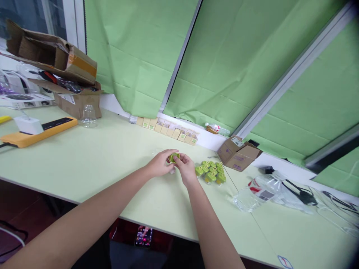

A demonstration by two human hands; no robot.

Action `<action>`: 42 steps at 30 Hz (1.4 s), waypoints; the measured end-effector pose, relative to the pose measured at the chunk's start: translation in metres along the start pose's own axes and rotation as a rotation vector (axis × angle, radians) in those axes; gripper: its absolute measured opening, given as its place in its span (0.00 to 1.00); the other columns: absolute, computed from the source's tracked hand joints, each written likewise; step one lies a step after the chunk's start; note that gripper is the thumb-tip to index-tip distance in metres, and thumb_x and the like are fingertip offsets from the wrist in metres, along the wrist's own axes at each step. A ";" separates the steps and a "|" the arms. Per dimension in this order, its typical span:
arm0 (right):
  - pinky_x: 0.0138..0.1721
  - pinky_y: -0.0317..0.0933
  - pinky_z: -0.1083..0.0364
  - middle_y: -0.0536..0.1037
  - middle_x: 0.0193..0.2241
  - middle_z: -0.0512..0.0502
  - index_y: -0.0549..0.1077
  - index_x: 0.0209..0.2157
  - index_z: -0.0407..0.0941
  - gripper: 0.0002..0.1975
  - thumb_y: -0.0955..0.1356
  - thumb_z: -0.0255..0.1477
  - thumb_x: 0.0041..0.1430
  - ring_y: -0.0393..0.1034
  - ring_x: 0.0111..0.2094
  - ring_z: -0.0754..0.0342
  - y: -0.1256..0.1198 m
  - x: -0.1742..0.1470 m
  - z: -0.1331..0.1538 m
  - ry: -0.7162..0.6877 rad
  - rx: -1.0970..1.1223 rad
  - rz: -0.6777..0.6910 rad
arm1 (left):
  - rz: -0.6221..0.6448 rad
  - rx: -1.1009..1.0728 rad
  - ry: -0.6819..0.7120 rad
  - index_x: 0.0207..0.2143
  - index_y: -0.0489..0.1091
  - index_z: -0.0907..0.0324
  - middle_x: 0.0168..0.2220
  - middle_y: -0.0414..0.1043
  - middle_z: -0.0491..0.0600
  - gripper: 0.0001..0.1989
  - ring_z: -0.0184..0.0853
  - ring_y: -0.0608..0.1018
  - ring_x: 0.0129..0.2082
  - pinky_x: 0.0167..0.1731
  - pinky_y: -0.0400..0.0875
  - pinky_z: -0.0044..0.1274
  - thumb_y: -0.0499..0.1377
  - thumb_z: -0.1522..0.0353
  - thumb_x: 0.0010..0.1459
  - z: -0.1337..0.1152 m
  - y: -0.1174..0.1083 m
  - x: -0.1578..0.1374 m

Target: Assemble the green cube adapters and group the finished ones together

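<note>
Between both hands, above the pale table (112,160), is a small green cap-like piece (174,157). My left hand (161,163) grips it from the left, its fingers curled round the far side. From the right, my right hand (185,167) holds it too, with the thumb pressed on the piece. A bit of something pale shows below the fingers, too small to name. Just right of my right hand stands a cluster of several small clear containers with green looped lids (211,172).
A row of small tan boxes (171,129) lines the back edge. An open carton (239,153) and a large clear bottle (259,191) are at right. At left are a yellow power strip (56,126), a clear jar (89,116) and stacked cartons (78,102).
</note>
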State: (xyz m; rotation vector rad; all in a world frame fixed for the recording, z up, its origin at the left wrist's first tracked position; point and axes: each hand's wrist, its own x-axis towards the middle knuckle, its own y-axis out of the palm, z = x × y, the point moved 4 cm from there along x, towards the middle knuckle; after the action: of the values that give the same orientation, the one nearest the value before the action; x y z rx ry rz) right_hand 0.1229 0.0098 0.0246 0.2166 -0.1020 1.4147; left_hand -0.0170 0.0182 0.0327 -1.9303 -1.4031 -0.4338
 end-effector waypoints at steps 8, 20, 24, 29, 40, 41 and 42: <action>0.40 0.68 0.53 0.79 0.34 0.48 0.76 0.35 0.45 0.18 0.78 0.36 0.41 0.73 0.33 0.56 -0.001 0.001 -0.001 0.059 0.141 0.021 | -0.032 -0.484 -0.350 0.45 0.72 0.61 0.42 0.74 0.53 0.18 0.32 0.76 0.30 0.31 0.73 0.25 0.54 0.73 0.50 0.031 0.005 0.007; 0.40 0.67 0.54 0.78 0.34 0.49 0.76 0.34 0.45 0.16 0.78 0.33 0.42 0.72 0.33 0.57 0.003 -0.002 0.003 0.078 0.167 0.064 | -0.059 -0.540 -0.447 0.33 0.73 0.62 0.32 0.73 0.48 0.08 0.29 0.74 0.26 0.30 0.70 0.23 0.62 0.69 0.47 0.028 0.001 0.007; 0.39 0.66 0.55 0.78 0.33 0.49 0.76 0.34 0.45 0.15 0.77 0.33 0.42 0.72 0.33 0.57 0.004 -0.003 0.003 0.083 0.172 0.079 | -0.064 -0.507 -0.454 0.31 0.72 0.62 0.31 0.73 0.47 0.07 0.28 0.72 0.24 0.28 0.68 0.23 0.61 0.69 0.47 0.029 0.000 0.007; 0.39 0.65 0.55 0.79 0.33 0.49 0.76 0.34 0.46 0.15 0.77 0.33 0.42 0.72 0.34 0.56 0.005 -0.004 0.003 0.093 0.165 0.084 | -0.067 -0.465 -0.456 0.31 0.71 0.62 0.31 0.73 0.47 0.07 0.28 0.72 0.24 0.27 0.68 0.22 0.60 0.70 0.46 0.031 0.000 0.007; 0.38 0.66 0.55 0.79 0.33 0.48 0.76 0.34 0.45 0.16 0.77 0.33 0.41 0.71 0.33 0.55 0.005 -0.004 0.004 0.100 0.157 0.064 | -0.059 -0.450 -0.456 0.31 0.72 0.61 0.31 0.73 0.47 0.08 0.27 0.72 0.23 0.26 0.68 0.22 0.60 0.70 0.45 0.037 0.002 0.007; 0.38 0.66 0.55 0.78 0.33 0.48 0.75 0.34 0.45 0.16 0.77 0.33 0.41 0.71 0.33 0.55 0.006 -0.004 0.004 0.098 0.156 0.067 | -0.061 -0.455 -0.466 0.31 0.72 0.61 0.30 0.73 0.47 0.08 0.27 0.71 0.23 0.25 0.68 0.22 0.60 0.70 0.45 0.036 0.001 0.007; 0.37 0.65 0.55 0.78 0.33 0.48 0.75 0.34 0.45 0.16 0.77 0.33 0.41 0.71 0.33 0.55 0.006 -0.004 0.004 0.095 0.157 0.074 | -0.064 -0.462 -0.482 0.31 0.72 0.61 0.30 0.73 0.47 0.08 0.27 0.71 0.22 0.25 0.67 0.22 0.59 0.71 0.45 0.036 0.001 0.007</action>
State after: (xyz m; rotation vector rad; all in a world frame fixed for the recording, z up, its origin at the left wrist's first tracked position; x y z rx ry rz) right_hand 0.1166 0.0055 0.0282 0.2773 0.0802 1.5059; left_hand -0.0184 0.0480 0.0114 -2.4872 -1.7891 -0.3567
